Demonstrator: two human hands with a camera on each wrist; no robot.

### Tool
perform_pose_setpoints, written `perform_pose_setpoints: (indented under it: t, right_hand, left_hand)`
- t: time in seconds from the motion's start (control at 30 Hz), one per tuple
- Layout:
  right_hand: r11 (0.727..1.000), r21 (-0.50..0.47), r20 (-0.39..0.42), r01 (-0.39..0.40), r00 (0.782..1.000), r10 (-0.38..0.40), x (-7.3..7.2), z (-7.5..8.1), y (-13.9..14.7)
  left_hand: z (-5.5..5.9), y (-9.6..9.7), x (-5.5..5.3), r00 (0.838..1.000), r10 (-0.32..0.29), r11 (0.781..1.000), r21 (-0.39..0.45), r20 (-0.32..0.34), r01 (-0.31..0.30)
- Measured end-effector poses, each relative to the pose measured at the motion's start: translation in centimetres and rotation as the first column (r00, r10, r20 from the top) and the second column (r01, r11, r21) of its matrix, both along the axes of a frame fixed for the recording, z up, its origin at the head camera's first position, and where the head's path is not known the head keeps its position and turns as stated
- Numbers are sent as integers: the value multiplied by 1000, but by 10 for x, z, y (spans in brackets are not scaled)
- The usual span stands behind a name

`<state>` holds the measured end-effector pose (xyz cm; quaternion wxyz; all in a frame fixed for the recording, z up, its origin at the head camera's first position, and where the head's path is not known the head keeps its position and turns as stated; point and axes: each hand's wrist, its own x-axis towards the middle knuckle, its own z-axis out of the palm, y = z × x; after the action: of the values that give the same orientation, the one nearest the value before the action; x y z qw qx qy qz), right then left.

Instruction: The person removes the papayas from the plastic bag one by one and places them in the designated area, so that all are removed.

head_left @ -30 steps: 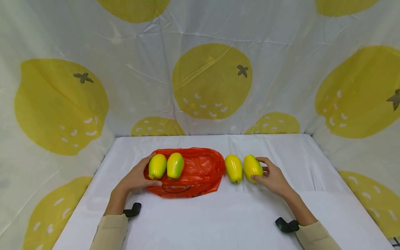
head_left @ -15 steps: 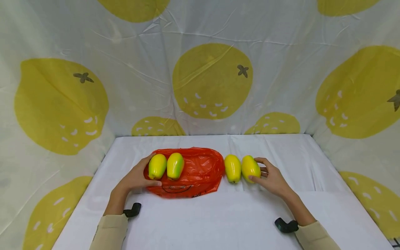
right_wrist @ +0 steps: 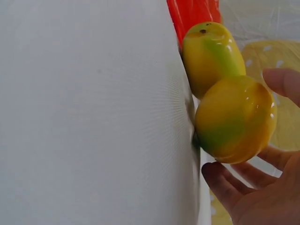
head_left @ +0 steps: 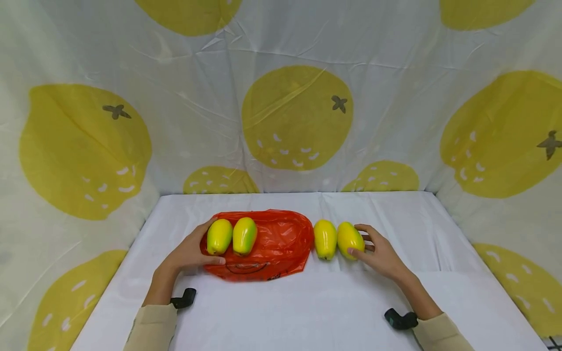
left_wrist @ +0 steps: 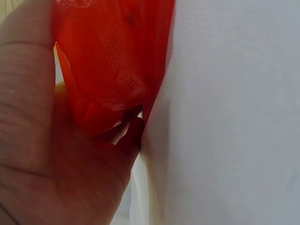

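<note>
Two glossy yellow-green fruits, mango-like in shape, lie side by side in the left part of a red plastic bag [head_left: 283,239], the left fruit [head_left: 219,237] beside the inner fruit [head_left: 244,236]. My left hand [head_left: 189,248] holds the bag's left end, thumb along the front and fingers behind; the left wrist view shows red film [left_wrist: 108,61] between them. Right of the bag stand two more such fruits, the near-bag fruit [head_left: 325,239] and the outer fruit [head_left: 350,240]. Around the outer one my right hand [head_left: 382,251] is loosely spread, fingers at its far side, thumb [right_wrist: 283,84] slightly off it.
A white cloth covers the table [head_left: 281,312]. Behind and at both sides hang curtain walls [head_left: 298,39] printed with large yellow lemons. Each wrist wears a black camera mount, the left mount [head_left: 184,298] and the right mount [head_left: 400,319].
My right hand and the two fruits by it have shifted slightly left, and the outer fruit now sits closer to its neighbour. The left hand and bag keep their place.
</note>
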<state>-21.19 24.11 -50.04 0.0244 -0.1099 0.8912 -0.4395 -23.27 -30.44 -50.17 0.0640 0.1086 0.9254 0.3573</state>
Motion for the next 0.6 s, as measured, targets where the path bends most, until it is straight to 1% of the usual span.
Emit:
perform_pose_setpoints:
  t: [0.23, 0.33, 0.6]
  right_hand:
    - [1000, -10, -13, 9, 1000, -9, -1, 1, 0]
    - [1000, 6, -17, 11, 1000, -11, -2, 0, 1]
    - [998, 48, -62, 29, 998, -26, -3, -2, 3]
  left_hand:
    - [1, -1, 1, 1000, 2, 1000, -6, -2, -2]
    - [0, 0, 0, 1000, 7, 1000, -1, 6, -7]
    - [-1, 0, 0, 1000, 12, 1000, -7, 19, -12]
